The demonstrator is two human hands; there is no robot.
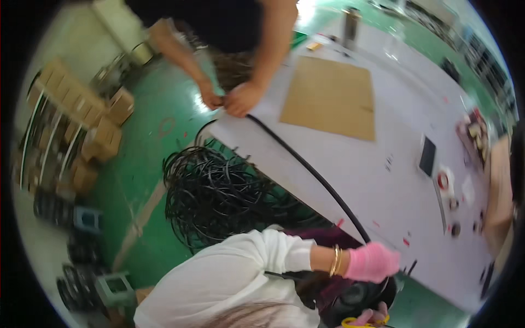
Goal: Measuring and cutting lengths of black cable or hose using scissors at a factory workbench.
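Head view: black cable [306, 167] meets left hand [372, 262].

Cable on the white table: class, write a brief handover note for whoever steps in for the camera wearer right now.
Left hand: pink-gloved, closed on the cable at the near edge of the table.
Right hand: at the picture's lower edge by a yellow-handled tool; grip unclear.
Co-worker's hands: pinching the cable's far end at the table corner.
Done: one length lies stretched across the table between both people.
Left: a big tangled coil on the green floor.
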